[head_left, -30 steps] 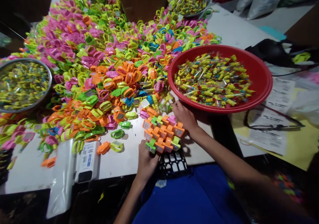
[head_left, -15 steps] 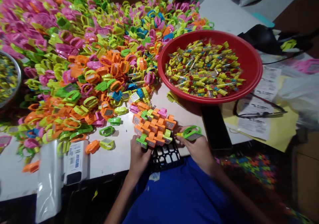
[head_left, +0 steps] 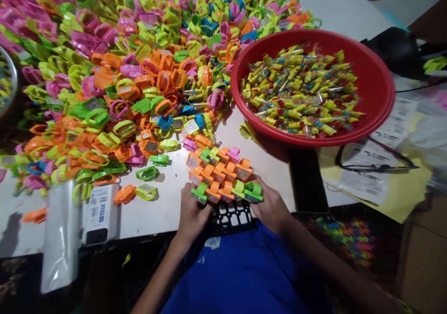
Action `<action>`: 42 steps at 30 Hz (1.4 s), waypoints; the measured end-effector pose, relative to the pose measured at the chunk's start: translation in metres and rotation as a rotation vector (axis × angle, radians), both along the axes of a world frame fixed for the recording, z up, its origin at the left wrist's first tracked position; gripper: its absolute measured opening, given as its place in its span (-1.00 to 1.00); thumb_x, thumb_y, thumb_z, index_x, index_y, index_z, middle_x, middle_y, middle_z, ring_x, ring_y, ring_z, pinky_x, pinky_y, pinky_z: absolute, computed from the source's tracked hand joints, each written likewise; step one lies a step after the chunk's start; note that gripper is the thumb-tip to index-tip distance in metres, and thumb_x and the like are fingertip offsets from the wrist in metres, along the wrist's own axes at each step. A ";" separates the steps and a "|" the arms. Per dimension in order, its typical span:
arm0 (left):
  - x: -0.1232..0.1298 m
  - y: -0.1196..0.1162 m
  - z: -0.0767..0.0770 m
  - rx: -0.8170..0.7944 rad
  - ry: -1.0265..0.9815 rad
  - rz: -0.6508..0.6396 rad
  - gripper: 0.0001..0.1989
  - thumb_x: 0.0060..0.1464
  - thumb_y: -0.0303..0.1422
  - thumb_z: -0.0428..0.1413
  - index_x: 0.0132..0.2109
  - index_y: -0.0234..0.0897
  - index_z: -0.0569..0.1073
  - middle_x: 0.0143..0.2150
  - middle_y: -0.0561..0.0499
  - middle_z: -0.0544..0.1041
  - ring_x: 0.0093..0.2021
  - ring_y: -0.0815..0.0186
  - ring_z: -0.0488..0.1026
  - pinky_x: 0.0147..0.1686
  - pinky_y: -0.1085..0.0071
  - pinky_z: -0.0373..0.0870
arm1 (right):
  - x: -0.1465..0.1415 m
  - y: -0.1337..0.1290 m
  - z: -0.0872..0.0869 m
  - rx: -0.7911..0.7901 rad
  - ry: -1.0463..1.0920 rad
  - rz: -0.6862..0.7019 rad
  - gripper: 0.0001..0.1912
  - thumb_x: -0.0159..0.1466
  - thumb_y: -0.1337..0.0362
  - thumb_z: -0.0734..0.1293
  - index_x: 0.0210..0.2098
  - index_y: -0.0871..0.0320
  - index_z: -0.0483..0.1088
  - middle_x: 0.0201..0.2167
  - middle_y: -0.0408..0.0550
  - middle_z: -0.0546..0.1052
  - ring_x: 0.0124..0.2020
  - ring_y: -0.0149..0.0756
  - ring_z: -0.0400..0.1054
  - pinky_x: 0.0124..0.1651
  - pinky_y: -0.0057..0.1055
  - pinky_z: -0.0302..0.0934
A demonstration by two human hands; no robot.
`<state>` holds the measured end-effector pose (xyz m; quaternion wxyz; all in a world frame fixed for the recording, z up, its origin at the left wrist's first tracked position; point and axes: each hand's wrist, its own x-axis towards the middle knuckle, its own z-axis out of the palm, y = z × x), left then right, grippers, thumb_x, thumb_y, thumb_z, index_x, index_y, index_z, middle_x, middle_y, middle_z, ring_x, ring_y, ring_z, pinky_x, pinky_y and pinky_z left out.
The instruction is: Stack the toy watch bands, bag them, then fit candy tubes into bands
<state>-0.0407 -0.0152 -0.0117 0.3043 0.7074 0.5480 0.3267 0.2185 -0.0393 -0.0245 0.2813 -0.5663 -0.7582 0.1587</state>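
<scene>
A black grid tray (head_left: 234, 217) rests against the table edge above my lap, its near cells bare. Rows of toy watches (head_left: 219, 172), mostly orange with some green, yellow and pink, stand on its far part. My left hand (head_left: 193, 215) is closed round the tray's left side, the fingertips hidden beneath the watches. On the right, my right hand (head_left: 274, 208) has its fingers closed at a green toy watch (head_left: 253, 192) sitting at the right end of the nearest row. Part of that grip is hidden.
A big heap of loose toy watches (head_left: 139, 78) covers the left and back. At the right stand a red basin (head_left: 379, 97) of small yellow-wrapped tubes, a black phone (head_left: 308, 181) and eyeglasses (head_left: 379, 167). A white box (head_left: 101, 211) and plastic sleeve (head_left: 61, 239) lie left.
My right hand has moved left with the green toy watch, which now sits at the right end of the near row on the tray. My left hand still holds the tray.
</scene>
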 end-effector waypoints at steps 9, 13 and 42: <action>0.000 0.000 0.000 0.032 0.015 0.001 -0.79 0.35 -0.14 0.17 -0.05 -0.10 0.62 -0.01 -0.16 0.63 -0.04 -0.03 0.47 -0.06 0.01 0.42 | -0.006 0.011 0.007 -0.012 -0.163 0.059 -0.57 0.33 0.47 0.24 0.15 0.21 0.48 0.03 0.23 0.63 -0.02 0.01 0.58 0.03 -0.11 0.57; 0.000 -0.001 -0.001 0.028 0.017 0.009 -0.77 0.33 -0.13 0.18 -0.01 -0.11 0.62 0.00 -0.17 0.63 -0.03 -0.03 0.47 -0.08 0.01 0.43 | -0.007 0.010 0.014 0.024 -0.160 0.037 -0.61 0.35 0.46 0.25 0.13 0.23 0.47 0.00 0.23 0.63 -0.09 -0.01 0.60 -0.04 -0.14 0.58; 0.001 0.002 0.003 0.075 0.059 -0.057 -0.76 0.35 -0.19 0.15 0.01 -0.16 0.61 0.06 -0.19 0.63 0.02 -0.05 0.49 -0.02 0.00 0.45 | -0.034 0.006 0.111 0.111 0.232 -0.141 -0.59 0.51 0.28 0.32 0.29 0.25 0.48 0.19 0.18 0.63 0.21 -0.06 0.57 0.32 -0.16 0.46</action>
